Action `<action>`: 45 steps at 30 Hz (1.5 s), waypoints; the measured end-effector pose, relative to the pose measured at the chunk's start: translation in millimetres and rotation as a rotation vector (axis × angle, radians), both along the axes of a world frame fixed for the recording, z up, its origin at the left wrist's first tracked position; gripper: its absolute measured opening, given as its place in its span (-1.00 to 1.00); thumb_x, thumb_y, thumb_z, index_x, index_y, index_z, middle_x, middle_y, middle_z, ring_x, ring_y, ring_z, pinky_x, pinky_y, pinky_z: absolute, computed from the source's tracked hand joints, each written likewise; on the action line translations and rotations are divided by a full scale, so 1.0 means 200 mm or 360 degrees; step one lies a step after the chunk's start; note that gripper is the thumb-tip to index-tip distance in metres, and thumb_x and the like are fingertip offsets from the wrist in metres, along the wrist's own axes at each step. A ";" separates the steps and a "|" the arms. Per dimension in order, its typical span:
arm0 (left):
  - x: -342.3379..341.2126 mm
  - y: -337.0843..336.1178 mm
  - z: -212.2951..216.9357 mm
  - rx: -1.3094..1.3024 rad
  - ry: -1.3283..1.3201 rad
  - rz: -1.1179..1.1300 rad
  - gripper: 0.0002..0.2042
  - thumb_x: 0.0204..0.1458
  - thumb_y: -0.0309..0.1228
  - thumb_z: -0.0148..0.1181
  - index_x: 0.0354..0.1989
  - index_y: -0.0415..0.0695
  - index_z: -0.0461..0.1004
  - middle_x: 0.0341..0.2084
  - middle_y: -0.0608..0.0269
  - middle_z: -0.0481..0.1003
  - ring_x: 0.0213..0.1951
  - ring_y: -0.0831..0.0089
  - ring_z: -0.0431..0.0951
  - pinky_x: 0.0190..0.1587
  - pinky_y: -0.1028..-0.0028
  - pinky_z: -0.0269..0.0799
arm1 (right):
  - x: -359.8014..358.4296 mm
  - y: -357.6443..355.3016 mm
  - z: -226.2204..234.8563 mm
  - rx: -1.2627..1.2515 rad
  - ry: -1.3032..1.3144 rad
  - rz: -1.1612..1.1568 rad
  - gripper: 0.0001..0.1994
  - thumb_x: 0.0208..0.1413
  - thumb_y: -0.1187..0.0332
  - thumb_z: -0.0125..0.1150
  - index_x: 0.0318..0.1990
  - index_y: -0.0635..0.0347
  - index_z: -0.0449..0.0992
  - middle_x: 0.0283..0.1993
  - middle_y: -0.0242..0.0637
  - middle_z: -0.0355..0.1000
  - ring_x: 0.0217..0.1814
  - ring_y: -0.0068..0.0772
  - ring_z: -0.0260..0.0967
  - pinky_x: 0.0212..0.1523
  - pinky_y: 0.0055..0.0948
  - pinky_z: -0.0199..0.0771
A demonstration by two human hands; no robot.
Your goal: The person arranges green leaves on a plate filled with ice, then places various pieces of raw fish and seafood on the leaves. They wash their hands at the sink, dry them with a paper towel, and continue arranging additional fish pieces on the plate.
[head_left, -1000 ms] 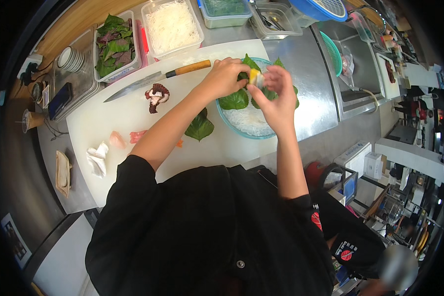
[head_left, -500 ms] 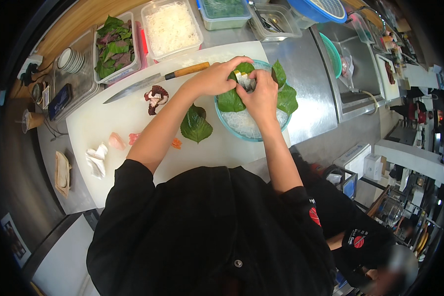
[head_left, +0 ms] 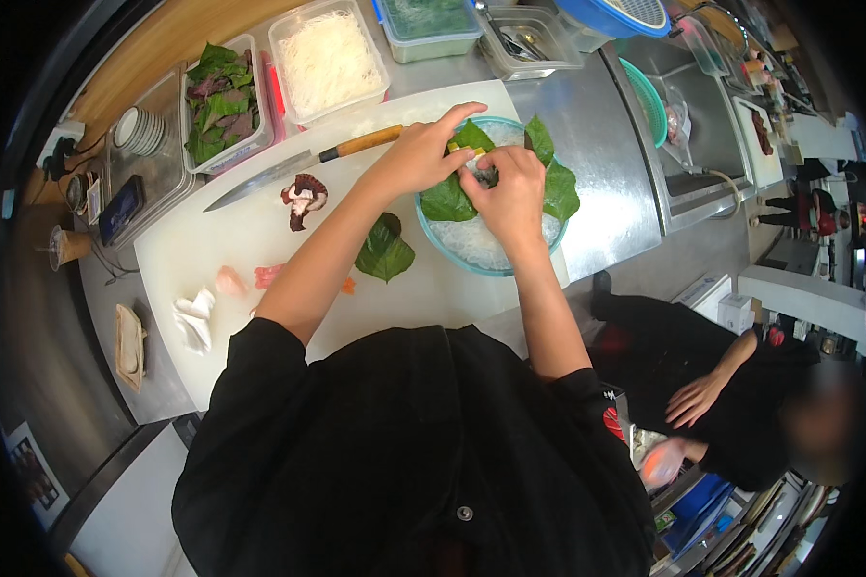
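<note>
My right hand (head_left: 512,188) is closed in a pinch on a small stack of silvery fish slices with yellow edges (head_left: 488,174), partly hidden by my fingers. My left hand (head_left: 428,156) reaches in from the other side, index finger stretched out and thumb tip beside the slices. Both are over a round turquoise-rimmed bowl (head_left: 471,272) filled with glassy white shreds or ice. Green leaves (head_left: 447,199) line it, with another leaf (head_left: 559,191) at its right. On the white cutting board (head_left: 423,298), a loose leaf (head_left: 385,250) lies left of the bowl.
A long knife (head_left: 269,180) and a dark red octopus-like piece (head_left: 303,200) lie on the board, with pink slices (head_left: 231,281) and a white cloth (head_left: 193,319). Behind stand tubs of leaves (head_left: 223,106) and white shreds (head_left: 327,62). A sink (head_left: 698,144) and a co-worker (head_left: 712,375) are at right.
My hands stay over the bowl; my left fingers have spread a little, and the slices sit lower and more covered by my right hand. The co-worker at right has moved, with a forearm and hand now showing.
</note>
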State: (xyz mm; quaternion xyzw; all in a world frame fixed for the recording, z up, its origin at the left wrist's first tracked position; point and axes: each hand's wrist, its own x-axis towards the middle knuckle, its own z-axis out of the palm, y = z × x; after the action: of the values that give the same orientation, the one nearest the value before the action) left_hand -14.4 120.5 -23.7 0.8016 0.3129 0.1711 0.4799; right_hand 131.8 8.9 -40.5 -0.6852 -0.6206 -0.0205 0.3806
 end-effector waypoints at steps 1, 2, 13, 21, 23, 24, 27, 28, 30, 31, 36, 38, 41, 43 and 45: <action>0.00 0.00 0.00 -0.0033 0.0042 0.0006 -0.39 0.20 -0.34 0.31 0.42 0.21 0.25 -0.13 -0.01 0.63 0.14 -0.07 0.59 0.08 0.18 0.50 | -0.01 0.00 0.00 -0.0001 0.0008 0.0005 -0.77 -0.21 0.37 0.56 -0.45 0.15 0.56 -0.31 -0.26 0.51 -0.11 -0.12 0.47 0.00 -0.13 0.40; -0.01 0.01 0.00 -0.0037 0.0094 -0.0003 -0.38 0.19 -0.33 0.32 0.43 0.22 0.25 -0.13 -0.01 0.63 0.12 -0.05 0.60 0.07 0.18 0.50 | -0.01 0.00 0.00 -0.0005 0.0016 0.0010 -0.77 -0.20 0.36 0.56 -0.44 0.15 0.56 -0.30 -0.25 0.51 -0.10 -0.12 0.47 0.00 -0.13 0.40; 0.00 0.00 -0.03 0.0015 0.0053 -0.0036 -0.31 0.14 -0.29 0.38 0.46 0.25 0.22 -0.16 0.06 0.63 -0.11 0.16 0.61 -0.01 0.22 0.49 | 0.56 0.05 0.16 -0.0482 0.0662 -0.0021 -0.57 0.04 0.56 0.31 0.12 0.16 0.48 0.01 -0.25 0.63 -0.07 -0.42 0.53 0.07 -0.37 0.50; 0.01 0.00 0.03 -0.0066 0.0115 -0.0076 -0.27 0.12 -0.30 0.39 0.48 0.23 0.19 -0.17 0.12 0.60 -0.21 0.20 0.56 -0.02 0.21 0.47 | 0.62 0.14 0.13 -0.0782 0.0811 0.0399 -0.42 0.01 0.60 0.37 0.24 0.10 0.43 -0.02 -0.26 0.61 -0.23 -0.54 0.45 -0.09 -0.49 0.52; 0.02 0.00 0.02 0.0026 0.0110 -0.0041 -0.26 0.11 -0.30 0.40 0.47 0.21 0.20 -0.13 0.12 0.59 -0.16 0.19 0.56 0.00 0.21 0.47 | 0.63 0.16 0.13 -0.0937 0.0741 0.0347 -0.42 -0.04 0.56 0.44 0.21 0.04 0.48 -0.12 -0.29 0.63 -0.28 -0.45 0.47 -0.10 -0.42 0.55; 0.02 0.00 0.02 0.0112 0.0075 -0.0001 -0.26 0.10 -0.29 0.41 0.47 0.19 0.20 -0.11 0.12 0.58 -0.13 0.18 0.57 0.02 0.21 0.47 | 0.63 0.16 0.13 -0.0926 0.0723 0.0342 -0.42 -0.04 0.53 0.44 0.21 0.04 0.48 -0.13 -0.28 0.61 -0.29 -0.45 0.47 -0.11 -0.41 0.55; -0.02 0.00 0.01 0.0650 -0.0138 0.0212 -0.33 0.11 -0.30 0.40 0.42 0.10 0.29 -0.08 0.12 0.58 -0.08 0.18 0.58 0.07 0.23 0.48 | 0.63 0.15 0.10 -0.0852 0.0662 0.0343 -0.42 -0.05 0.45 0.44 0.21 0.04 0.49 -0.13 -0.25 0.58 -0.29 -0.44 0.48 -0.13 -0.40 0.55; -0.06 -0.01 0.01 0.0838 -0.0127 0.0296 -0.36 0.11 -0.30 0.40 0.39 0.06 0.32 -0.07 0.12 0.57 -0.07 0.18 0.58 0.09 0.24 0.48 | 0.63 0.14 0.10 -0.0797 0.0630 0.0329 -0.42 -0.05 0.42 0.44 0.22 0.04 0.49 -0.11 -0.24 0.58 -0.29 -0.43 0.48 -0.13 -0.39 0.55; -0.18 -0.02 0.02 0.0761 -0.0300 0.0409 -0.45 0.13 -0.35 0.37 0.32 -0.02 0.39 0.01 0.11 0.56 -0.03 0.20 0.60 0.11 0.26 0.48 | 0.63 0.12 0.11 -0.0703 0.0604 0.0277 -0.41 -0.05 0.33 0.42 0.23 0.04 0.49 -0.04 -0.19 0.56 -0.25 -0.40 0.50 -0.09 -0.37 0.55; -0.26 -0.01 0.03 0.0751 -0.0381 0.0462 -0.49 0.14 -0.37 0.35 0.29 -0.07 0.42 0.06 0.10 0.55 -0.01 0.20 0.60 0.13 0.27 0.49 | 0.62 0.11 0.11 -0.0544 0.0579 0.0265 -0.42 -0.04 0.35 0.41 0.22 0.06 0.49 -0.04 -0.20 0.56 -0.24 -0.40 0.50 -0.07 -0.37 0.55; -0.77 -0.13 -0.02 -0.0045 -0.0224 0.0551 -0.61 0.12 -0.61 0.20 0.16 -0.14 0.50 0.18 0.15 0.50 0.07 0.22 0.61 0.12 0.31 0.50 | 0.48 -0.02 0.23 0.0083 0.0481 -0.0012 -0.57 0.07 0.46 0.35 0.15 0.16 0.53 -0.10 -0.27 0.58 -0.21 -0.46 0.51 -0.02 -0.42 0.53; -0.94 -0.17 -0.05 -0.0063 -0.0317 0.0734 -0.61 0.05 -0.63 0.18 0.08 -0.06 0.56 0.08 0.16 0.56 -0.01 0.17 0.64 0.09 0.24 0.54 | 0.30 -0.16 0.25 0.0005 0.0737 0.0195 -0.64 0.10 0.52 0.31 0.09 0.19 0.56 -0.15 -0.30 0.58 -0.20 -0.50 0.51 -0.04 -0.46 0.52; -1.14 -0.15 -0.08 0.0891 0.0228 0.0827 -0.61 0.03 -0.62 0.24 0.07 -0.05 0.58 -0.01 0.15 0.58 -0.02 0.12 0.63 0.11 0.20 0.51 | -0.04 -0.32 0.22 -0.0166 0.0905 0.0475 -0.74 0.12 0.59 0.27 -0.01 0.23 0.60 -0.21 -0.35 0.59 -0.19 -0.58 0.49 -0.08 -0.51 0.51; -1.20 -0.15 -0.11 0.0550 0.0517 0.0774 -0.63 0.05 -0.39 0.35 0.08 0.01 0.60 0.01 0.15 0.55 0.08 0.10 0.55 0.15 0.20 0.46 | -0.27 -0.39 0.17 -0.0358 0.1068 0.0628 -0.77 0.12 0.58 0.29 -0.06 0.23 0.62 -0.22 -0.33 0.59 -0.23 -0.56 0.50 -0.15 -0.51 0.51; -1.20 -0.13 -0.15 0.0075 0.0785 0.0733 -0.60 0.06 -0.24 0.38 0.10 0.02 0.60 0.06 0.16 0.52 0.14 0.11 0.51 0.16 0.22 0.45 | -0.43 -0.43 0.13 -0.0493 0.0966 0.0727 -0.79 0.12 0.56 0.31 -0.07 0.22 0.62 -0.24 -0.29 0.60 -0.27 -0.50 0.51 -0.21 -0.48 0.51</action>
State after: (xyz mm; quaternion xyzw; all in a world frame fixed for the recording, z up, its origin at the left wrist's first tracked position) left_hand -255.1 93.7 -54.4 0.7379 0.5886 0.0831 0.3198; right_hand 44.9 -76.8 -14.1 -0.5541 -0.6121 0.3612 0.4334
